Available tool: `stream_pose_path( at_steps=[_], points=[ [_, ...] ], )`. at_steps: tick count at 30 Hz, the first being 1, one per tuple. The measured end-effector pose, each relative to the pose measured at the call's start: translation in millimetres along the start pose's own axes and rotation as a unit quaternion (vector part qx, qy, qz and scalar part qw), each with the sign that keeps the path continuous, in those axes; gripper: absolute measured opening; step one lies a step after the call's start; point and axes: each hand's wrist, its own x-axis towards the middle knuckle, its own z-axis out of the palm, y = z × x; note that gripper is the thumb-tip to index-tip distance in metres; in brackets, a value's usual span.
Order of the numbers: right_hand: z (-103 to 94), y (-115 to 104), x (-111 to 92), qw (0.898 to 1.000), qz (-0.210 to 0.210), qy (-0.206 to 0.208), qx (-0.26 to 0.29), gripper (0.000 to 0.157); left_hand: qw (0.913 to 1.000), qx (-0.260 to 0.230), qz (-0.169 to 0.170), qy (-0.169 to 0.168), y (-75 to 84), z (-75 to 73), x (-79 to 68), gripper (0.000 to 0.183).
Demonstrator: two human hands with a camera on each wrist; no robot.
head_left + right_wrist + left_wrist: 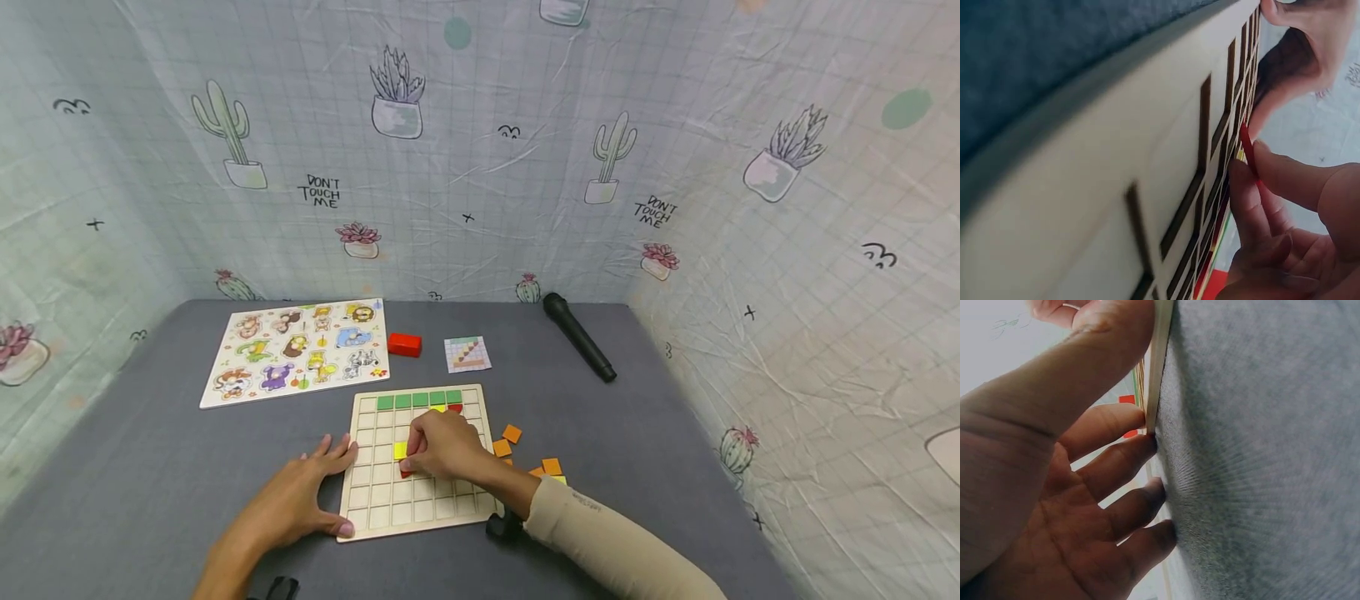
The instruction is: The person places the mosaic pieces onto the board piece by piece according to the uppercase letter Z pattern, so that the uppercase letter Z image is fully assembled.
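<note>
A pale wooden grid board (381, 518) lies on the grey table. My left hand (296, 500) rests along its left side, thumb at the near corner and fingers spread against the edge. Over the middle of the grid, my right hand (446, 446) pinches a small red tile (1247, 147) between thumb and fingertips, close to the board's surface. Just left of those fingertips sits a yellow tile (401, 451). Several green tiles (419, 400) form a row near the far edge. Another yellow tile (438, 408) and a red tile (455, 408) show partly behind the right hand.
Loose orange tiles (512, 433) lie right of the board, some partly hidden by the right forearm. Farther back are an animal puzzle board (258, 329), a red block (405, 345), a small printed card (467, 367) and a black microphone (579, 336). Patterned cloth (465, 167) hangs behind the table.
</note>
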Motion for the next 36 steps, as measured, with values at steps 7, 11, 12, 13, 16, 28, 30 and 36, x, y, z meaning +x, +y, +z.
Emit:
stream_pose_path(
  at_steps=[7,11,12,13,16,28,30,36],
  points=[
    [8.4,-9,4,0.999,-0.013,0.004,-0.045,0.032,0.9999,-0.001,0.009,0.005,-0.2,0.4,0.4,0.116],
    [8.0,-10,4,0.999,-0.028,0.005,-0.041,0.028,0.9998,0.003,0.017,0.014,-0.8,0.4,0.7,0.116],
    [7.0,-10,4,0.999,-0.03,0.003,-0.038,0.027,0.9997,0.003,0.018,0.014,-0.8,0.3,0.7,0.116],
    [5.8,-9,3,0.999,-0.032,0.001,-0.031,0.025,0.9998,0.004,0.017,0.012,-0.7,0.4,0.8,0.116],
    [-0.9,-3,0,0.999,-0.033,-0.003,-0.011,0.022,0.9999,0.006,0.013,0.005,-0.2,0.7,1.0,0.116],
    [-60.6,57,-37,0.995,-0.031,0.017,0.093,0.016,1.0,0.005,-0.002,-0.002,0.3,0.1,2.1,0.119],
    [-70.5,71,-47,0.994,-0.03,0.026,0.106,0.014,1.0,0.004,-0.003,-0.002,0.4,-0.1,2.3,0.119],
    [-89.6,113,-77,0.994,0.004,0.047,0.096,0.017,1.0,0.005,0.0,-0.003,-0.1,-0.1,2.5,0.119]
  ],
)
